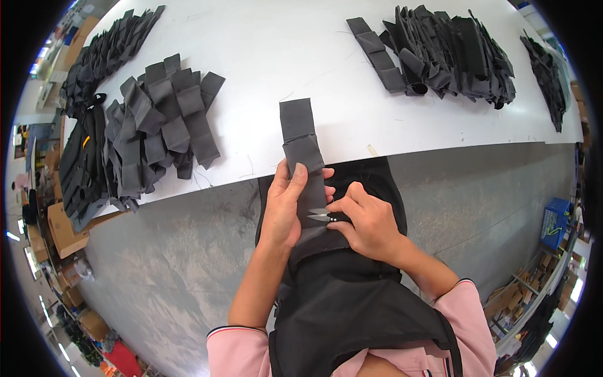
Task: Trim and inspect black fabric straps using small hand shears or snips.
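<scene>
Over the white table [301, 44] edge I see a grey fabric strip [300, 135] running off toward me, my left hand [286, 204] clasped around its near end, my right hand [370, 223] just beside, fingers closed on small thread snips [321, 215].

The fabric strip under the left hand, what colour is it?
Dark grey, plain, no pattern; the fabric strip shows best in the head view, against the white table.

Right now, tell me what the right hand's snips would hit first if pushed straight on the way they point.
The right hand points its snips left at the grey strip. They would likely meet it first, then the left hand gripping it.
</scene>
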Demonstrator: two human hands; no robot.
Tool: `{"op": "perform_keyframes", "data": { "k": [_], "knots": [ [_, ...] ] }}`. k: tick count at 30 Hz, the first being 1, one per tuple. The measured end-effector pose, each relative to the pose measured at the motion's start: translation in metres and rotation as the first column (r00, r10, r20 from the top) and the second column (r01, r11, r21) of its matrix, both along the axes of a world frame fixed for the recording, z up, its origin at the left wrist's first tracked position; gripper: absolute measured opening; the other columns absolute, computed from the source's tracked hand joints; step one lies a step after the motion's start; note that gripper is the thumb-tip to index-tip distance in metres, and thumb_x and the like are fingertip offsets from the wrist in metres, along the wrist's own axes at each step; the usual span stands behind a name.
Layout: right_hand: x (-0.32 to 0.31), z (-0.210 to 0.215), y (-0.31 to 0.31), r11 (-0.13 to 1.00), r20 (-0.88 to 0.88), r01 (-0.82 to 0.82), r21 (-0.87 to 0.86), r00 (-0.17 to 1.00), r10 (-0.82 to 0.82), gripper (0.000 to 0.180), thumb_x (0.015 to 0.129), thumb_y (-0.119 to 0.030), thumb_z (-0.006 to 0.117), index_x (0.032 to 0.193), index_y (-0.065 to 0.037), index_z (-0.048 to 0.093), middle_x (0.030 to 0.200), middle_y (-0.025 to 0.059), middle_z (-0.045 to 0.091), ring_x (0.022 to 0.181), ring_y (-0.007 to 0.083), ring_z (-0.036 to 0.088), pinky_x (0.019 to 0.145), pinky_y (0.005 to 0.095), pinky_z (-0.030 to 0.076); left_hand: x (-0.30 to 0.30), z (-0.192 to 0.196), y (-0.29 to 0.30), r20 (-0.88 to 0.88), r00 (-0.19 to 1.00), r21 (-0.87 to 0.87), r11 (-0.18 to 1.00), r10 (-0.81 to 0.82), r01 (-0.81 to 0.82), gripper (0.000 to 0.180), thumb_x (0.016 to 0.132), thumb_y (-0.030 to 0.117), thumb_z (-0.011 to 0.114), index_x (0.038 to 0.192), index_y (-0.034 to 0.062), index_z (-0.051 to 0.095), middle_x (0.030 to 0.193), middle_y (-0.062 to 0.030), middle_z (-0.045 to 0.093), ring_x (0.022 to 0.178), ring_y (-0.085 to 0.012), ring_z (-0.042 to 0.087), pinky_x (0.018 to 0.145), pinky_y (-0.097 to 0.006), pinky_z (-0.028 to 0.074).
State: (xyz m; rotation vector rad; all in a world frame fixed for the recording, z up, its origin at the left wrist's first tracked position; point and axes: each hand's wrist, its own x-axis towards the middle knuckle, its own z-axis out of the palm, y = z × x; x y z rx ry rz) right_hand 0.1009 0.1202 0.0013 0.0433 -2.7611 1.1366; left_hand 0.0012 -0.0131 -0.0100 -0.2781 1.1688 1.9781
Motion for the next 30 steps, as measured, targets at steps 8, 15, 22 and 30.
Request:
{"op": "perform_keyframes", "data": {
  "k": [8, 15, 22, 30],
  "knots": [
    [-0.004, 0.002, -0.001, 1.0, 0.009, 0.009, -0.014, 1.0, -0.009, 0.029, 0.063, -0.007, 0.078, 0.087, -0.007, 0.062, 0.077, 0.0067, 0.045, 0.064, 0.0235, 0.054, 0.054, 0.0336, 0.042, -0.001, 0.002, 0.0, -0.011, 1.0, -0.006, 1.0, -0.023, 0.023, 0.034, 0.097, 0.03, 0.05, 0.12, 0.0059, 0.043, 0.102, -0.0159, 0.063, 0.077, -0.0186, 0.065, 0.067, -0.032, 0.055],
    [0.004, -0.004, -0.001, 0.999, -0.068, 0.027, 0.032, 0.997, -0.024, 0.028, 0.062, -0.004, 0.078, 0.086, -0.007, 0.064, 0.075, 0.0059, 0.046, 0.064, 0.021, 0.054, 0.054, 0.0317, 0.043, 0.0, 0.007, 0.002, 0.028, 0.999, -0.012, 0.999, -0.046, 0.047, 0.035, 0.097, 0.032, 0.047, 0.12, 0.0061, 0.043, 0.101, -0.0154, 0.063, 0.078, -0.019, 0.064, 0.067, -0.033, 0.055],
    [0.008, -0.015, 0.004, 0.867, 0.227, 0.29, -0.404, 0.95, -0.212, 0.046, 0.065, 0.002, 0.073, 0.108, -0.011, 0.06, 0.073, 0.0052, 0.045, 0.057, 0.0187, 0.049, 0.058, 0.0276, 0.048, 0.0, -0.019, -0.006, 0.198, 0.965, 0.114, 0.982, -0.171, 0.15, 0.058, 0.099, 0.051, 0.027, 0.122, 0.0012, 0.047, 0.107, -0.0138, 0.061, 0.084, -0.0214, 0.063, 0.074, -0.035, 0.053],
    [-0.019, -0.039, 0.012, 0.896, -0.08, 0.263, -0.359, 0.947, -0.31, 0.026, 0.067, 0.01, 0.065, 0.089, -0.004, 0.062, 0.073, 0.0059, 0.047, 0.056, 0.0178, 0.051, 0.05, 0.0287, 0.043, 0.032, 0.007, -0.002, -0.026, 0.958, -0.006, 0.959, -0.284, 0.284, 0.06, 0.091, 0.001, 0.041, 0.145, 0.0075, 0.017, 0.12, -0.017, 0.053, 0.087, -0.0202, 0.062, 0.078, -0.033, 0.052]
  ]
}}
